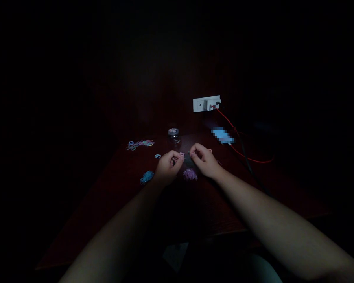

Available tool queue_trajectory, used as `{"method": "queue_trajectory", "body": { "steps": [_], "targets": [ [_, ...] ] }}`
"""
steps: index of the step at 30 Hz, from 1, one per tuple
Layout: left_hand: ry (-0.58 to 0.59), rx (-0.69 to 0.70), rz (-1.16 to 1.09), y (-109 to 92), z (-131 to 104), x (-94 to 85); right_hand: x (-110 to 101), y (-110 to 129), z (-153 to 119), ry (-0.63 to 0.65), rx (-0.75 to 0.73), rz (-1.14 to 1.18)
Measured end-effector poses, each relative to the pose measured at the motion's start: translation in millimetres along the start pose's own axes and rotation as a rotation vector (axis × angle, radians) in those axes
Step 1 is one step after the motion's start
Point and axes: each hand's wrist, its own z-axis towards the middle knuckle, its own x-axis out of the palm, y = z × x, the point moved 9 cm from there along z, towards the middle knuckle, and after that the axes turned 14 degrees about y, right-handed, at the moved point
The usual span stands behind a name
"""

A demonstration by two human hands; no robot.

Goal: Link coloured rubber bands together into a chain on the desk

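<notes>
My left hand (168,167) is closed in a pinch above the dark red table, and what lies in its fingertips is too small to make out. Across a small gap, my right hand (205,161) pinches too, with a tiny item at its fingertips that I cannot name. Pink bands (182,155) show just beyond my left fingertips. A pile of purple elastic bands (190,174) lies between the hands, on the near side. Left of my left hand are a blue pile of bands (147,177) and a few loose light-blue bands (157,156).
Mixed coloured bands (140,144) lie at the table's far left. A lidded clear jar (174,135) stands at the back. A blurred-out phone-like device (222,135) sits back right, its red cable (225,116) running toward a wall socket (200,105). The surroundings are very dark.
</notes>
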Motion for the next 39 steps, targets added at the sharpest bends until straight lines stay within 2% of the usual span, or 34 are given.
{"method": "queue_trajectory", "body": {
  "steps": [2,5,8,14,17,21,24,39],
  "targets": [
    [-0.001,0.003,-0.009,2,0,0.5,-2,1,0,-0.016,0.012,0.067],
    [0.013,0.010,0.008,5,1,2.4,9,-1,1,0.076,0.040,0.155],
    [0.021,0.010,0.027,7,1,3.4,17,-5,2,0.124,0.053,0.123],
    [0.025,0.012,0.012,6,1,3.6,4,-5,1,0.026,0.042,0.027],
    [0.021,0.011,-0.016,5,1,3.2,-2,-5,0,-0.019,0.045,0.061],
    [0.026,0.007,-0.003,6,1,3.5,10,-7,1,0.070,0.054,0.172],
    [0.025,0.008,0.014,7,0,3.0,19,-10,2,0.140,0.069,0.166],
    [0.028,-0.006,0.002,4,1,2.9,12,-14,2,0.085,0.068,0.068]
  ]
}}
